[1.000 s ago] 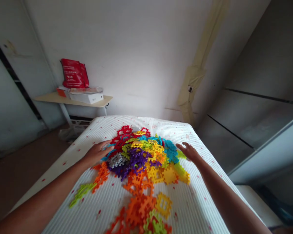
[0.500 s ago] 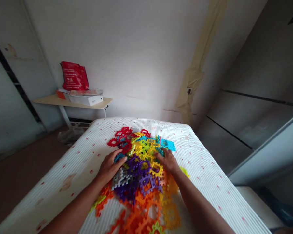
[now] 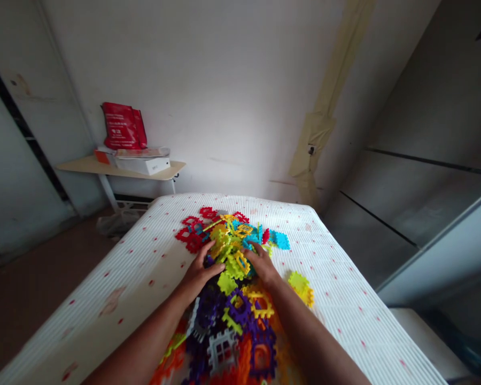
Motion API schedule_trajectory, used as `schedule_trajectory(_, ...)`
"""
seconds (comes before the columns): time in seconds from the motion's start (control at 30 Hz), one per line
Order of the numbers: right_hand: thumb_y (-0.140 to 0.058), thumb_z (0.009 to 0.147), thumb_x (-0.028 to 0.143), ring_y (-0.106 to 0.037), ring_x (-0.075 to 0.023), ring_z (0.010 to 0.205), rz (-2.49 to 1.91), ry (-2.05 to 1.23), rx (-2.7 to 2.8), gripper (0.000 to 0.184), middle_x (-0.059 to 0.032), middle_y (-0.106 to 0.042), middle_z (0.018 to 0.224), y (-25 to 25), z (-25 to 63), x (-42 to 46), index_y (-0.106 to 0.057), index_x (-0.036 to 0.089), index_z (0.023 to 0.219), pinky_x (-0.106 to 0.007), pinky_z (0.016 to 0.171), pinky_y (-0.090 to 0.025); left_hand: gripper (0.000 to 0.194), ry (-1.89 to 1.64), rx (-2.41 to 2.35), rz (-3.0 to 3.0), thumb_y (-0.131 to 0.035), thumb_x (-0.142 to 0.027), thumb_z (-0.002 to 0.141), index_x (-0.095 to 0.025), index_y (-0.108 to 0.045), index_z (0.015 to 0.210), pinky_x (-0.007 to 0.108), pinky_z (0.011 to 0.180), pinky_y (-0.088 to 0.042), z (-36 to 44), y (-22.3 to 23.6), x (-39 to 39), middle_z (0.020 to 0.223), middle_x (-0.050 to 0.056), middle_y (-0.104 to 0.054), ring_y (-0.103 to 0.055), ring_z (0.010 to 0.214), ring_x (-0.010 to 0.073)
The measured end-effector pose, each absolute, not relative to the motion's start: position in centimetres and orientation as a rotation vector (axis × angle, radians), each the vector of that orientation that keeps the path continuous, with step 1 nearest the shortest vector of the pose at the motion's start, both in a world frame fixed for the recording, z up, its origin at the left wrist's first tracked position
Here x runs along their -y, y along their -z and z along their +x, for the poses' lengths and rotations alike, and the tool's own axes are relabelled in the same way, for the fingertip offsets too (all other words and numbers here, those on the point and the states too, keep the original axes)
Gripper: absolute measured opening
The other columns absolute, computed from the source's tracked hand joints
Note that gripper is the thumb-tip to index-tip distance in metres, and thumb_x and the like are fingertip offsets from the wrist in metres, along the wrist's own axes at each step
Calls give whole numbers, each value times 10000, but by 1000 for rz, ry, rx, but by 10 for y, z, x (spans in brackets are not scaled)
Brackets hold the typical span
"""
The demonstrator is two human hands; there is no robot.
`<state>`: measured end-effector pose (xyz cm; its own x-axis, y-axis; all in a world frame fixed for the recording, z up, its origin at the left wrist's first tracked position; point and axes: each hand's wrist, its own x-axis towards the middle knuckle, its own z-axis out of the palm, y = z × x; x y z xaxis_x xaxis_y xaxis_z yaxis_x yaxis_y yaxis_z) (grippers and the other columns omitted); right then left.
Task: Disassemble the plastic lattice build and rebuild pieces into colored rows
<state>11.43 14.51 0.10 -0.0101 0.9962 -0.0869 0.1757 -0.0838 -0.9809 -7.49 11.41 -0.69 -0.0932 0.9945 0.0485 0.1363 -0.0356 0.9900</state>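
Observation:
A heap of coloured plastic interlocking building pieces with notched edges lies on the bed-like surface. My left hand rests against the left side of the heap, thumb and fingers spread around yellow-green pieces. On the other side, my right hand touches the pieces with its fingers apart, beside a yellow frame piece and light-blue ones. Its fingertips are partly lost among the pieces. Neither hand is closed round a piece. Purple pieces and a grey window-shaped piece lie between my forearms.
Red pieces sit at the heap's far left, a blue piece at its far right. Yellow-green pieces lie right of my forearm. A small table holds a red bag and a white box. Grey cabinets stand right.
Both hands have come closer together over the heap. Purple and grey pieces have shifted towards me, and yellow-green pieces now bunch between my hands.

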Motion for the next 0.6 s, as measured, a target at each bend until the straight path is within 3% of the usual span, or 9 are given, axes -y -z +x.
schedule_trajectory(0.17, -651, 665, 517, -536, -245, 1096, -1284, -1321, 1300, 566, -52, -616, 1122, -17, 95, -136, -580, 239, 1154, -403, 926, -421, 631, -1286, -1239, 1195, -595, -380, 673, -204, -477, 1268, 363, 870, -481, -61, -8, -108, 1152, 49, -653, -619, 1026, 249)
schedule_trajectory(0.27, -653, 673, 491, -500, -258, 1148, -1281, -1276, 1343, 574, -49, -581, 1193, -25, 89, -133, -567, 241, 1182, -397, 940, -413, 622, -1316, -1202, 1169, -574, -411, 723, -210, -438, 1295, 348, 849, -488, -56, -20, -100, 1155, 56, -648, -618, 1027, 243)
schedule_trajectory(0.4, -616, 711, 467, -497, -244, 1143, -1252, -1177, 1479, 508, -42, -583, 1188, -40, 90, -129, -575, 231, 1159, -377, 959, -396, 538, -1328, -1223, 1274, -588, -458, 731, -231, -496, 1209, 359, 867, -466, -58, -33, -93, 1116, 51, -651, -602, 1039, 251)
schedule_trajectory(0.6, -602, 747, 444, -473, -231, 1179, -1141, -1045, 1717, 494, -48, -552, 1241, -63, 96, -126, -553, 240, 1194, -376, 999, -355, 378, -1114, -1448, 1638, -529, -529, 748, -266, -569, 1016, 315, 692, -461, -81, -42, -94, 741, -15, -659, -635, 748, 213)
